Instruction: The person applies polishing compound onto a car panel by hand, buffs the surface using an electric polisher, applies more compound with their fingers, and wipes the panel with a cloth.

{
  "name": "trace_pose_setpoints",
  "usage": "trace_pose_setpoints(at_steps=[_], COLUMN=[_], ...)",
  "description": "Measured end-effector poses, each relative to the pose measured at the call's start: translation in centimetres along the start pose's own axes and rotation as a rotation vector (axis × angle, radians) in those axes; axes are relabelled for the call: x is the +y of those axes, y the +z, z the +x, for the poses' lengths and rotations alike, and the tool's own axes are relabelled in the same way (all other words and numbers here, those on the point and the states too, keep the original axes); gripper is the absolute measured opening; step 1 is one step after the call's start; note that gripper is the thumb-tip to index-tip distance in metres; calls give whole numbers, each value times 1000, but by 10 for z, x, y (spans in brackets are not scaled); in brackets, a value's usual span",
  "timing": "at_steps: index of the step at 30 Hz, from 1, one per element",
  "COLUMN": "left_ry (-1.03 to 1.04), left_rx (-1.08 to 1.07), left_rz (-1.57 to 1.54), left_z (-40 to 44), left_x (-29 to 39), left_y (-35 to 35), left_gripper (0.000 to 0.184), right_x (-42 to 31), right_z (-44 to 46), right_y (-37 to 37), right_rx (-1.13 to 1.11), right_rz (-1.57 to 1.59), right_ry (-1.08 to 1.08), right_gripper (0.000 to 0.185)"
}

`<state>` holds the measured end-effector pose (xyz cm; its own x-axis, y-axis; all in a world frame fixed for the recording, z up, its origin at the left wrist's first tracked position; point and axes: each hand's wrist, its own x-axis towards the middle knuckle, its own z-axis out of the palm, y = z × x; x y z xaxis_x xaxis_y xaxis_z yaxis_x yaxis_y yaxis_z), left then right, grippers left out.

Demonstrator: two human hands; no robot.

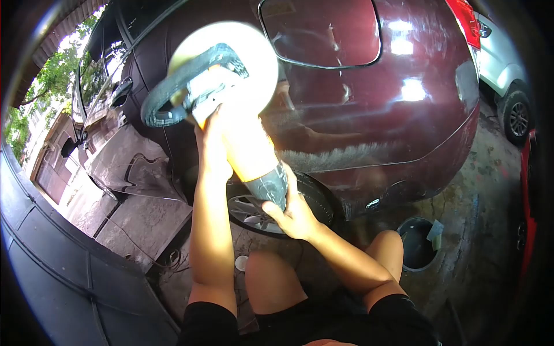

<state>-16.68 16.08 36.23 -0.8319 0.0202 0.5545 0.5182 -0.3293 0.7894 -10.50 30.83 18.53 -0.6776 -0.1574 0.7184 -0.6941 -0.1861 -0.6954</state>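
- My right hand (297,216) is wrapped round the black rear grip (271,185) of a power tool (248,150), fingers curled closed on it, thumb along the near side.
- My left hand (213,138) is against the tool's bright body, just behind its head; glare washes it out, so I cannot tell how far those fingers are closed.
- The tool slants up to the left between my 2 hands, its round pale pad (257,49) at the far end and a black loop handle (196,66) in front of it.
- Behind it is the maroon car (404,132); I cannot tell whether the pad touches the panel.
- A whitish smear (340,157) runs along the panel above the wheel (254,213).
- On the floor to the right stands a dark bucket (412,248), a pale cloth (434,232) at its rim.
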Motion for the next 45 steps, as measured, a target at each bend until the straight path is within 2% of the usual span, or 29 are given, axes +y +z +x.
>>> trace_pose_setpoints(at_steps=[1, 4, 8, 11, 13, 15, 17, 20, 21, 23, 25, 27, 30, 33, 35, 37, 40, 45], left_ry=[9, 43, -23, 97, 32, 195, 228, 219, 257, 278, 175, 110, 187, 207, 230, 205, 149, 66], left_rx=[70, 62, 67, -48, -47, 27, 25, -42, -72, -166, -58, -26, 126, 93, 25, -118, -181, -259], left_rz=[19, 30, 163, 244, 213, 325, 343, 370, 384, 380, 389, 269, 233, 277, 318, 261, 338, 281], left_z=[-10, -27, -13, -5, 0, -1, -10, -8, -7, -10, -10, -16, -18, -15, -17, -16, -21, -28], left_x=[-5, -13, -1, 10, 13, 10, 10, -5, -12, -13, -16, -9, -5, -15, -18, -25, -31, -29], left_y=[-5, -10, -1, 16, 7, 11, 34, 47, 54, 61, 50, 37, 34, 50, 83, 107, 134, 137], left_gripper=[53, 53, 51, 50, 48, 40, 51, 74, 76, 75, 67, 59, 53, 55, 65, 70, 77, 75], right_x=[6, 19, 20, 32, 35, 43, 48, 59, 60, 63, 49, 34, 19, 20, 23, 17, 11, 10], right_z=[-7, -14, -9, 0, 6, 12, 8, -10, -12, -16, -15, -12, -6, -14, -27, -38, -49, -57], right_y=[-1, -8, 12, 47, 53, 43, 28, 32, 32, 31, 23, 7, -13, -20, -21, -24, -20, -12], right_rx=[-33, -90, 34, 181, 165, 124, 92, 181, 194, 220, 200, 131, 47, 78, 150, 229, 322, 344], right_rz=[14, -6, 57, 146, 149, 147, 221, 371, 362, 343, 213, 67, 85, 122, 218, 345, 421, 387], right_ry=[56, 82, 49, -6, 6, -82, -3, 49, 58, 75, 55, 40, 37, 84, 137, 173, 179, 154], right_gripper=[102, 102, 103, 104, 105, 103, 101, 104, 105, 107, 109, 106, 103, 102, 103, 105, 105, 103])
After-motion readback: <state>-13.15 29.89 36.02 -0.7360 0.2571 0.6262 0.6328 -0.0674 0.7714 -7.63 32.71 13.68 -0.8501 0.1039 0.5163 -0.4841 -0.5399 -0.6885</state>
